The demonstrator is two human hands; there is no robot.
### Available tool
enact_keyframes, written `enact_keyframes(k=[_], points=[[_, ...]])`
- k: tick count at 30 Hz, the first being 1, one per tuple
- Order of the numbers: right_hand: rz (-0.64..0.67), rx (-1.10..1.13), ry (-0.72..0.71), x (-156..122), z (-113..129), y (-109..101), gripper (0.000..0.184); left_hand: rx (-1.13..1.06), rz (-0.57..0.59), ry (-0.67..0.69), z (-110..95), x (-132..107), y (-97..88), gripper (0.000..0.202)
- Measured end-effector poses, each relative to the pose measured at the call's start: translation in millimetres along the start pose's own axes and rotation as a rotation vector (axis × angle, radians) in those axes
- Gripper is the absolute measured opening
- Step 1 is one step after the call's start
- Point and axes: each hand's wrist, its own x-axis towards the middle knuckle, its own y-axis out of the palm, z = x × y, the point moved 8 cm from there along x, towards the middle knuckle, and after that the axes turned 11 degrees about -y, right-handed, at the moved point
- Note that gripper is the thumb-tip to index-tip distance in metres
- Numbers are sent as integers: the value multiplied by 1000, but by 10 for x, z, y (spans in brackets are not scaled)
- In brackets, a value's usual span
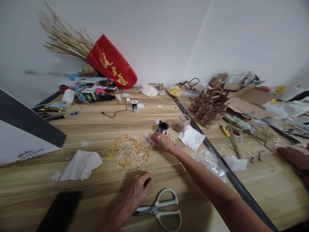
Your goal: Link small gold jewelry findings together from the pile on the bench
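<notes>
My right hand [161, 141] reaches forward over the table, fingers closed at a small clump of silvery pieces [147, 138]; what sits between the fingertips is too small to name. Just behind it stands a spool of wire [163, 127]. To its left spreads a tangle of gold and clear beaded strands [131, 153]. My left hand [142, 185] rests on the wood, curled closed, nearer to me than the beads; anything inside the curl is hidden. White-handled scissors [166, 206] lie beside that hand, their blades partly behind my wrist.
A black phone [60, 211] and white tissue [82, 164] lie on the left. Right of my hand are a dish of brown beads [179, 128], a white napkin [192, 138] and clear plastic bags [211, 164]. Small woven baskets [209, 108] stand farther back. Another person's hand [292, 157] rests at far right.
</notes>
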Motion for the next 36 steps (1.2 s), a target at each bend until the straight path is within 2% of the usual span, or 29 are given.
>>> enact_keyframes(k=[2,7,15,20,25,30,36], points=[[-21,11,43,-67,-96,-56,20,-4,-7,5,2,-4,-6,18],[72,-40,132,-228,-251,-25,19,-19,-28,26,-5,-12,-22,18],[113,-110,174,-191,-203,170,25,-6,-36,28,9,6,-1,17],[138,-97,139,-183,-195,184,26,0,-43,34,21,10,4,17],[105,-55,137,-238,-232,142,21,-1,-37,35,12,15,10,17],[-27,128,176,-260,-354,130,16,12,-45,24,5,20,-10,18],[-113,222,188,-274,-427,109,17,0,-33,9,13,21,-16,17]])
